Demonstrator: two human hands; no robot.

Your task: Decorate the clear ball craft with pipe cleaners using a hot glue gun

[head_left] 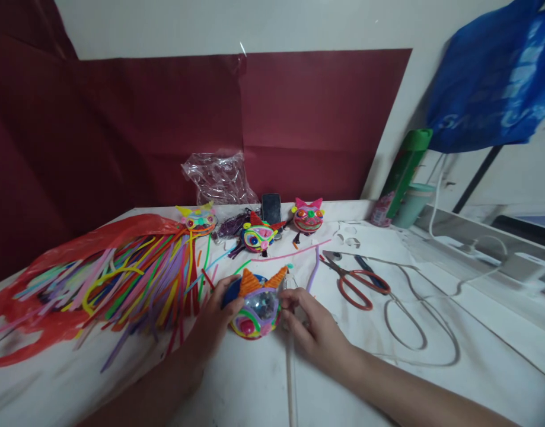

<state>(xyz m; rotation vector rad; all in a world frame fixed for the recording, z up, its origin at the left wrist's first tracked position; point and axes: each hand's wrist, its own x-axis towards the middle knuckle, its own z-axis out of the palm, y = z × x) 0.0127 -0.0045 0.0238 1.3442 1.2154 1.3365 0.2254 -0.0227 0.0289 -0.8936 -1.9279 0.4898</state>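
Observation:
My left hand [219,311] is closed around the left side of a round craft animal head [260,308], with its thumb on the front. The head has orange pipe-cleaner ears [265,280], coloured outlines and a shiny, clear-looking patch in the middle. At its right edge the fingers of my right hand [305,317] are pinched together. Whether something small is between them is too blurred to tell. Behind stand similar finished-looking heads: one with red ears [258,234], one with pink ears [308,216] and one with yellow ears [198,219].
Many coloured pipe cleaners [134,279] spill from a red plastic bag [134,228] on the left. Orange-handled scissors [359,287] and a looped white cable [454,344] lie right. Behind are a dark phone [271,207], clear plastic wrap [219,178], a green can [405,172] and a cup [414,204].

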